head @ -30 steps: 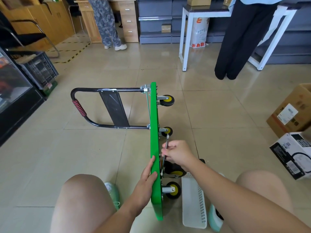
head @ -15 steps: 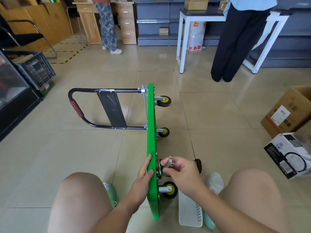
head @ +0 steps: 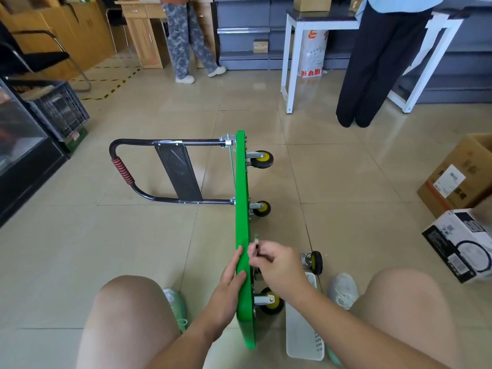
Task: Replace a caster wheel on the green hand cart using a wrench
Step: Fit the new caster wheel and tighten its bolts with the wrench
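Between hands: green cart deck stands on edge; stiff, probably tippy. Steadying its rim, left hand, fingers straight. At caster mount, right hand pinches wrench. Just right of right hand, loose caster on floor; looks light, take by bracket.

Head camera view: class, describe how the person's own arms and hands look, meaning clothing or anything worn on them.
The left hand and right hand are bare: no gloves, and no rings that can be made out. The left forearm and right forearm are bare too, with no sleeve, watch or wristband in view as far up as the frame shows.
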### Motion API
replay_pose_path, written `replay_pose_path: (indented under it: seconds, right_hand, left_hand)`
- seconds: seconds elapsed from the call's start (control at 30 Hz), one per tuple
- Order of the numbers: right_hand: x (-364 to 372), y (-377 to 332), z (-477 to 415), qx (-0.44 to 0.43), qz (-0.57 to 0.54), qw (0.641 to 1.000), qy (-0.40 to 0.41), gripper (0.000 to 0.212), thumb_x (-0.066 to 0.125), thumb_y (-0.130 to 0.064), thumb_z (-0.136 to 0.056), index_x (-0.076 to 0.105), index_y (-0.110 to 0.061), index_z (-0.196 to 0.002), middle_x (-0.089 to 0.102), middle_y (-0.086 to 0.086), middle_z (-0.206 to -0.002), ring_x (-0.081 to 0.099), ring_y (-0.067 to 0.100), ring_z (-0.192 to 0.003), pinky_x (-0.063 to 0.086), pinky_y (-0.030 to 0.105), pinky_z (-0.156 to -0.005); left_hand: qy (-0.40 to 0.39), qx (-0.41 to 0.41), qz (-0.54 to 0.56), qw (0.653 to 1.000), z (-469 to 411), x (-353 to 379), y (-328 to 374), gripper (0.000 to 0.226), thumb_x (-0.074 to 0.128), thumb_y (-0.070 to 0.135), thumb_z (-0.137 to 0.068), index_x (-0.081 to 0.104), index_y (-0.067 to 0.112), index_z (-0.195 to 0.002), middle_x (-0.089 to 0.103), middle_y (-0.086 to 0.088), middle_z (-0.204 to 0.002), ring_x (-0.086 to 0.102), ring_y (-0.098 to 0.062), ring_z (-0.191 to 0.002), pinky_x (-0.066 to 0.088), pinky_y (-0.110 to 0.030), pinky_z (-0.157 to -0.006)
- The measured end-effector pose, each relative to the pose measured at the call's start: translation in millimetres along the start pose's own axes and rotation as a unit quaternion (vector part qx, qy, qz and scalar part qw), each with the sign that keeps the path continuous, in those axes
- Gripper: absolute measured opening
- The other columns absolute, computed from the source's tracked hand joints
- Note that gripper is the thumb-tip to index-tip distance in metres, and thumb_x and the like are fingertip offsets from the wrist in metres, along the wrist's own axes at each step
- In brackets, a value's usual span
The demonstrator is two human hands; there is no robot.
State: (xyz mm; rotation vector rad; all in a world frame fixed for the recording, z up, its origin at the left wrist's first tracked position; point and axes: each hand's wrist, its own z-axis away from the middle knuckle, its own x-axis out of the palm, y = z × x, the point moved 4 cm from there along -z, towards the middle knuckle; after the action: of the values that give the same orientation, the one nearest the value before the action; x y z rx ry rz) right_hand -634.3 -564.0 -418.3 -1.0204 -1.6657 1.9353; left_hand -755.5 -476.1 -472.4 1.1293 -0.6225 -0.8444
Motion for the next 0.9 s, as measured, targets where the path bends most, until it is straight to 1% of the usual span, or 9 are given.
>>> replay_pose_path:
  seconds: [0.1, 0.2, 0.27, 0.33, 0.4, 0.57, 0.63, 0.77, 0.9]
  right_hand:
    - [-7.4, 6.5, -32.7, 0.085, -0.007, 0.996, 0.021, 0.019, 0.072, -0.006, -0.09, 0.075, -0.016, -0.106, 0.078, -0.007, -0.098, 0.073, 0.003, -0.09, 0.058, 0.028, -0.09]
    - [-14.9, 20.8, -53.3, 0.202, -0.066, 0.977, 0.028, 0.024, 0.071, -0.003, -0.091, 0.07, -0.009, -0.114, 0.076, 0.006, -0.098, 0.075, 0.011, -0.083, 0.062, 0.024, -0.07]
    - [-17.7, 27.3, -56.5, 0.237, -0.125, 0.963, 0.02, 0.022, 0.071, 0.0, -0.091, 0.069, -0.004, -0.112, 0.074, 0.013, -0.1, 0.076, 0.018, -0.082, 0.06, 0.023, -0.064]
    - [-22.0, 27.0, -55.1, 0.225, -0.158, 0.961, 0.021, 0.021, 0.071, 0.0, -0.091, 0.069, -0.003, -0.112, 0.075, 0.014, -0.098, 0.077, 0.021, -0.083, 0.061, 0.025, -0.066]
    - [-30.1, 20.1, -52.0, 0.188, -0.166, 0.967, 0.036, 0.022, 0.072, -0.002, -0.09, 0.07, -0.005, -0.111, 0.078, 0.007, -0.091, 0.077, 0.019, -0.085, 0.062, 0.025, -0.07]
    - [-46.4, -10.2, -21.3, 0.072, -0.112, 0.99, 0.036, 0.023, 0.078, -0.004, -0.086, 0.075, -0.024, -0.097, 0.079, -0.009, -0.094, 0.075, 0.008, -0.093, 0.058, 0.018, -0.08]
    - [-44.9, -14.7, -2.3, 0.048, -0.099, 0.994, 0.015, 0.024, 0.077, 0.0, -0.084, 0.078, -0.023, -0.093, 0.079, -0.009, -0.097, 0.074, 0.007, -0.096, 0.057, 0.018, -0.086]
    - [-30.9, -11.7, 25.0, 0.04, -0.105, 0.994, -0.002, 0.029, 0.074, 0.009, -0.082, 0.079, -0.019, -0.087, 0.079, -0.01, -0.091, 0.074, 0.001, -0.086, 0.054, 0.01, -0.078]
    - [-15.6, -1.3, 35.5, 0.032, -0.103, 0.994, 0.006, 0.038, 0.073, 0.013, -0.081, 0.077, -0.024, -0.084, 0.079, -0.009, -0.088, 0.075, 0.006, -0.085, 0.056, 0.014, -0.078]
  left_hand:
    - [-0.007, -0.011, -0.005, 1.0, -1.2, 0.6, -1.8, 0.054, 0.042, 0.032, -0.113, 0.035, 0.078, -0.139, 0.038, 0.017, -0.163, 0.043, -0.012, -0.147, 0.032, -0.045, -0.126]
    - [-0.013, -0.017, -0.003, 1.0, -1.4, 0.1, -2.5, 0.053, 0.041, 0.034, -0.113, 0.034, 0.078, -0.14, 0.037, 0.017, -0.163, 0.043, -0.015, -0.147, 0.034, -0.046, -0.125]
    - [-0.018, -0.014, 0.001, 1.0, -1.4, -0.3, -1.8, 0.053, 0.041, 0.033, -0.113, 0.034, 0.077, -0.141, 0.037, 0.018, -0.163, 0.043, -0.014, -0.148, 0.033, -0.046, -0.125]
    - [-0.023, -0.012, 0.003, 1.0, -1.4, -0.7, -0.7, 0.053, 0.041, 0.033, -0.113, 0.034, 0.077, -0.142, 0.036, 0.018, -0.164, 0.042, -0.014, -0.148, 0.032, -0.046, -0.126]
    - [-0.024, -0.013, 0.002, 1.0, -1.2, -0.4, -0.5, 0.053, 0.041, 0.033, -0.113, 0.033, 0.077, -0.142, 0.035, 0.018, -0.164, 0.04, -0.014, -0.149, 0.031, -0.046, -0.126]
    - [-0.016, -0.01, 0.0, 1.0, 0.1, -0.5, -0.8, 0.053, 0.041, 0.032, -0.113, 0.033, 0.077, -0.141, 0.036, 0.017, -0.164, 0.041, -0.015, -0.149, 0.031, -0.046, -0.126]
    - [-0.011, -0.009, 0.002, 1.0, 0.4, -0.4, -0.7, 0.054, 0.042, 0.031, -0.113, 0.035, 0.076, -0.141, 0.038, 0.018, -0.163, 0.042, -0.014, -0.149, 0.031, -0.046, -0.126]
    - [0.001, 0.0, 0.001, 1.0, 1.0, 0.4, 0.5, 0.055, 0.043, 0.027, -0.113, 0.039, 0.075, -0.14, 0.04, 0.02, -0.161, 0.042, -0.01, -0.148, 0.03, -0.044, -0.127]
    - [0.0, 0.004, 0.0, 1.0, 1.3, 0.8, 0.4, 0.056, 0.042, 0.025, -0.113, 0.04, 0.074, -0.14, 0.041, 0.019, -0.161, 0.041, -0.008, -0.149, 0.029, -0.044, -0.128]
